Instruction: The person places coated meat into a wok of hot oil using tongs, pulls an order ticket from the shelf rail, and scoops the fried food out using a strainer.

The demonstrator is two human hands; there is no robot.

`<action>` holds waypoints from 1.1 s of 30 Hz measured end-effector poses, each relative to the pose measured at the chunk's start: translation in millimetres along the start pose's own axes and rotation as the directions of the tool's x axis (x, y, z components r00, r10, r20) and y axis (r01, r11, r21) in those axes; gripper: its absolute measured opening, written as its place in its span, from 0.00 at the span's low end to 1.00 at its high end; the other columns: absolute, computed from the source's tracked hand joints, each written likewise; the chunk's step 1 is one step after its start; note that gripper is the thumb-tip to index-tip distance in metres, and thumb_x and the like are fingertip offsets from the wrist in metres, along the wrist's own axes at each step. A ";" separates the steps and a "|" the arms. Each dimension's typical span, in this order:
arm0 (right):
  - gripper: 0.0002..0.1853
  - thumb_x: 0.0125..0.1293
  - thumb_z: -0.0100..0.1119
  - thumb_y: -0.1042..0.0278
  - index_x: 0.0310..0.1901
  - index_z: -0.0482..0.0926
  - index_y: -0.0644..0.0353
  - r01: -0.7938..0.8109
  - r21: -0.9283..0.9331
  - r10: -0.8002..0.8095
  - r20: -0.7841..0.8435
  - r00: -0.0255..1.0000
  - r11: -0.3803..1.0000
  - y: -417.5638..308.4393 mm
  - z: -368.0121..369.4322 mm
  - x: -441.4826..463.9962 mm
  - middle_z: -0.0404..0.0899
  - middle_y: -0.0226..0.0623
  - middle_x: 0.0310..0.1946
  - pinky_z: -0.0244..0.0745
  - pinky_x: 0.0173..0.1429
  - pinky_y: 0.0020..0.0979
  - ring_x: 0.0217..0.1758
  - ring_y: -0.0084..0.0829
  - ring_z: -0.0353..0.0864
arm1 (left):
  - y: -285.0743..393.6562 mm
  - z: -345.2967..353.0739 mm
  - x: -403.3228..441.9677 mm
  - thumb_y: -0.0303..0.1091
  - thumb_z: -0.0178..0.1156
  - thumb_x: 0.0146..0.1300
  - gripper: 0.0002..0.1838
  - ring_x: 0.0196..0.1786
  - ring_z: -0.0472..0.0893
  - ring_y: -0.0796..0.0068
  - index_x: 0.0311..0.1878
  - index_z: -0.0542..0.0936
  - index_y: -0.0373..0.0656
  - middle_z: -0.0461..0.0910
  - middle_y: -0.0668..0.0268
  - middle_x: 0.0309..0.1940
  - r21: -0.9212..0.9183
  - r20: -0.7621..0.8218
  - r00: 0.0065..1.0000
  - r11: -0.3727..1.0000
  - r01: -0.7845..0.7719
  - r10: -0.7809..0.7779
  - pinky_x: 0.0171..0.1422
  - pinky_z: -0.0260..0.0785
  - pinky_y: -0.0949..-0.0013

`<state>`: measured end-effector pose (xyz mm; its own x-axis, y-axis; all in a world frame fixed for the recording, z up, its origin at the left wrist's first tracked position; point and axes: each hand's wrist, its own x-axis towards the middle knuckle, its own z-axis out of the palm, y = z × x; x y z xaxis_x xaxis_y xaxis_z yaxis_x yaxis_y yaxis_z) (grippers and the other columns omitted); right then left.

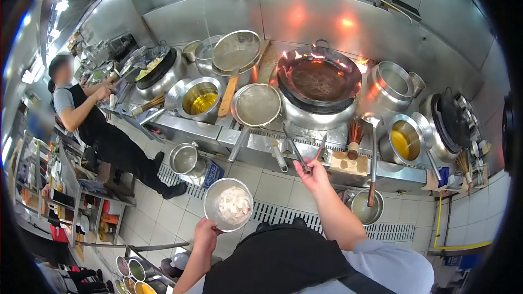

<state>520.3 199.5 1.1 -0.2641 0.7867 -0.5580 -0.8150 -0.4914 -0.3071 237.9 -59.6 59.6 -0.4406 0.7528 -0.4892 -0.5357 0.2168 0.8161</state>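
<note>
My left hand (206,235) grips the rim of a metal bowl (209,195). White, slightly pink-edged pieces of food (234,205) lie in it; their kind cannot be told. Closed around a pair of dark tongs (298,155) is my right hand (314,178), in front of the range edge. The two thin arms of the tongs spread apart, pointing at the stove. Beyond them a large black wok (318,79) sits on the burner, dark liquid inside and flames around its rim. A round strainer (257,105) rests left of the wok, its handle over the counter edge.
Pots of yellow oil stand left (200,99) and right (403,139) of the wok. A ladle (373,147) and a bamboo brush (354,139) lie on the right counter. A person (90,114) works at another wok on the left. Floor drains (283,214) run below.
</note>
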 end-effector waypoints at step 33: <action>0.18 0.59 0.58 0.54 0.42 0.74 0.60 0.125 -0.260 -0.119 0.750 0.651 -0.957 -225.7 113.2 -169.3 0.78 0.45 0.35 0.74 0.40 0.43 0.38 0.47 0.79 | 59.5 295.7 168.3 0.29 0.50 0.59 0.13 0.32 0.82 0.73 0.43 0.75 0.31 0.81 0.58 0.35 0.490 0.405 0.848 0.703 -0.516 0.341 0.34 0.76 0.71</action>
<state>690.5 219.5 252.1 -0.4620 0.8505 0.2514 0.8814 0.4718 0.0236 345.0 263.8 116.8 -0.2648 0.9642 -0.0121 0.2039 0.0682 0.9766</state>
